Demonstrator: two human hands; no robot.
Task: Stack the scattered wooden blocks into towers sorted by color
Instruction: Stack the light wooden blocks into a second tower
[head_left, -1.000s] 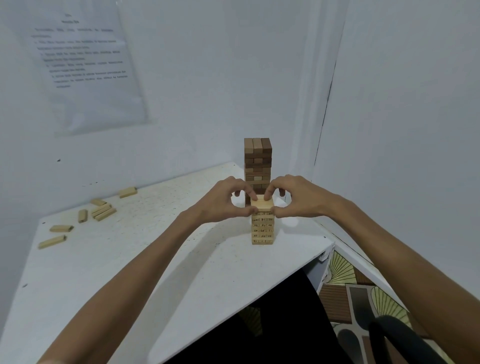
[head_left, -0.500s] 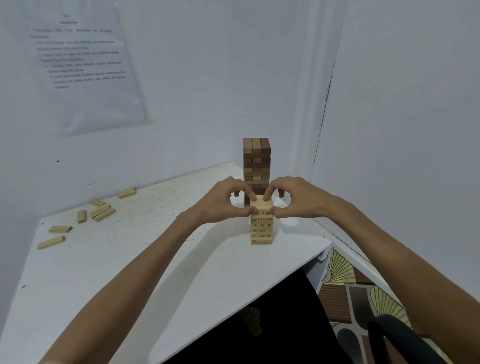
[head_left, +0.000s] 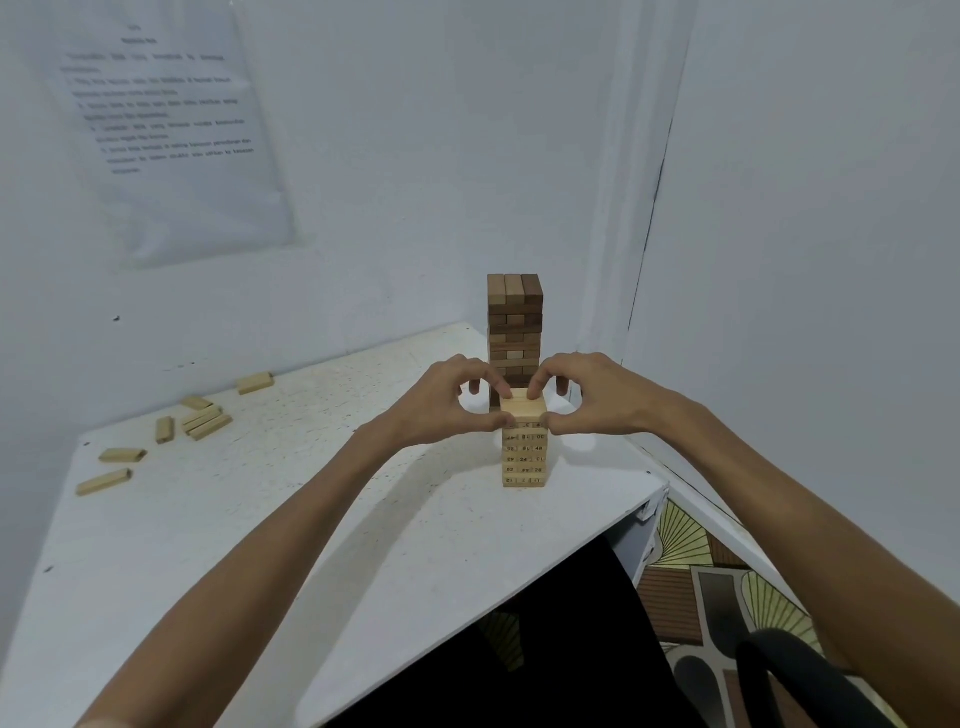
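Note:
A short tower of light numbered wooden blocks (head_left: 523, 457) stands near the right end of the white table (head_left: 218, 545). My left hand (head_left: 447, 402) and my right hand (head_left: 592, 397) pinch its top layer (head_left: 522, 407) from either side, thumbs on the near edge and forefingers on top. Behind it rises a taller tower of dark brown blocks (head_left: 514, 322), its base partly hidden by my fingers. Several loose light blocks (head_left: 200, 418) lie scattered at the table's far left.
White walls close in behind and to the right, and a printed sheet (head_left: 166, 130) hangs on the back wall. The table's right front edge drops to a patterned floor (head_left: 717, 587). A dark chair part (head_left: 800, 675) sits at lower right.
Both hands stay pinched on the light tower's top layer. Nothing has visibly moved apart from a slight camera shift.

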